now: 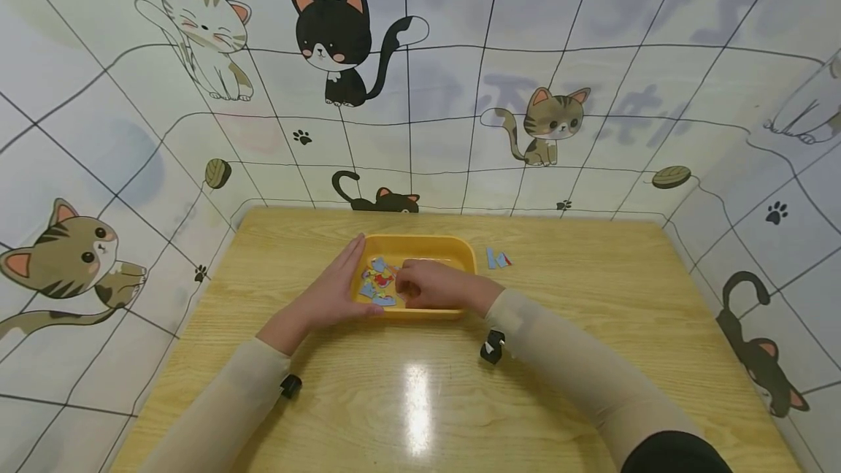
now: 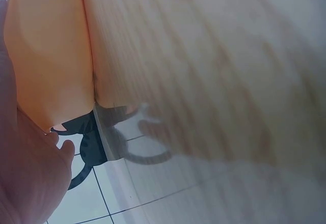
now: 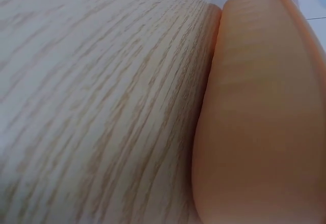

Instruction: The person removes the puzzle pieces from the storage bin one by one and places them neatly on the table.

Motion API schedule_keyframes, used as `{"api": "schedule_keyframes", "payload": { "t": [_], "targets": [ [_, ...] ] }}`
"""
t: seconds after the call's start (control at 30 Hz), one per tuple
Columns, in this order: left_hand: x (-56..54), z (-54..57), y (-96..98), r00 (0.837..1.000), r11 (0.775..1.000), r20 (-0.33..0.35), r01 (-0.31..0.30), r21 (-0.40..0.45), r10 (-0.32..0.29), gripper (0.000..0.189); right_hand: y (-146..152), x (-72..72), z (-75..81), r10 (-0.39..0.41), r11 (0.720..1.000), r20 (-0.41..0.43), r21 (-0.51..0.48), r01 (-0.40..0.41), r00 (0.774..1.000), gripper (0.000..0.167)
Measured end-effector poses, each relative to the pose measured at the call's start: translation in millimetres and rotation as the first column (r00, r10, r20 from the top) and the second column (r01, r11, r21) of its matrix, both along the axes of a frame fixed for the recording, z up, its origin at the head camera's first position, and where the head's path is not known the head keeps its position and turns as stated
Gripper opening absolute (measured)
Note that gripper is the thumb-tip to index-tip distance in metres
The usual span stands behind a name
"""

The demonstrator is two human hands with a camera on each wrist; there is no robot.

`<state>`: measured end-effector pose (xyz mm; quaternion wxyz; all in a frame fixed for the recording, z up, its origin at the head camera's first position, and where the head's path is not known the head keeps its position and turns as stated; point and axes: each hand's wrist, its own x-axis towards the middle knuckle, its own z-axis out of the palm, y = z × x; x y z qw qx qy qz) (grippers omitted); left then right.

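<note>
A shallow yellow plastic tray [image 1: 420, 314] sits on the table with several colourful jigsaw puzzle pieces [image 1: 379, 277] gathered at its left end. My left hand [image 1: 333, 287] rests against the tray's left side, fingers straight along the wall and thumb across the near rim. The left wrist view shows that hand [image 2: 33, 178] beside the tray's outer wall [image 2: 48, 51]. Inside the tray, my right hand [image 1: 434, 285] has curled fingers just right of the pieces; whether it pinches one is hidden. In the right wrist view, the tray's wall [image 3: 262, 112] conceals my right fingers.
Two small light-blue puzzle pieces [image 1: 498, 258] lie on the wooden table [image 1: 565, 268] right of the tray. A cat-patterned cloth [image 1: 447, 79] encloses the table at the back and both sides. Small black devices [image 1: 491, 347] hang at both wrists.
</note>
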<state>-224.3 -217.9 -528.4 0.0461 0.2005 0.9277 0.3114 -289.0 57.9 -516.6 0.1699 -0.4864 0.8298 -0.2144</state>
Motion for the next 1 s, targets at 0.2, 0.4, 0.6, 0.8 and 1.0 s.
{"api": "schedule_keyframes", "payload": {
  "t": [0.2, 0.4, 0.6, 0.8, 1.0],
  "targets": [
    [-1.0, 0.8, 0.1, 1.000, 1.000, -0.004, 0.003, 0.001, -0.003, 0.147, 5, 2.6, 5.1, -0.055, 0.998, 0.016, -0.022, 0.056, 0.998, 0.017],
    [-1.6, 0.1, 0.6, 1.000, 1.000, -0.009, -0.002, 0.003, 0.002, 0.148, 13, 2.7, 8.9, -0.119, 0.992, 0.003, -0.043, 0.119, 0.993, 0.027],
    [-1.2, 0.4, 1.2, 1.000, 1.000, -0.002, -0.007, 0.001, 0.007, 0.148, 25, 1.0, 23.5, -0.168, 0.982, -0.056, -0.103, 0.161, 0.984, 0.021],
    [-0.4, 1.3, 1.2, 1.000, 1.000, 0.018, -0.015, -0.010, 0.015, 0.149, 44, -0.2, 35.4, -0.251, 0.962, -0.189, -0.161, 0.222, 0.949, 0.020],
    [0.1, 1.4, 1.0, 1.000, 1.000, 0.012, -0.011, -0.022, 0.011, 0.150, 66, -3.6, 40.7, -0.324, 0.930, -0.209, -0.250, 0.270, 0.923, 0.021]
  ]
}}
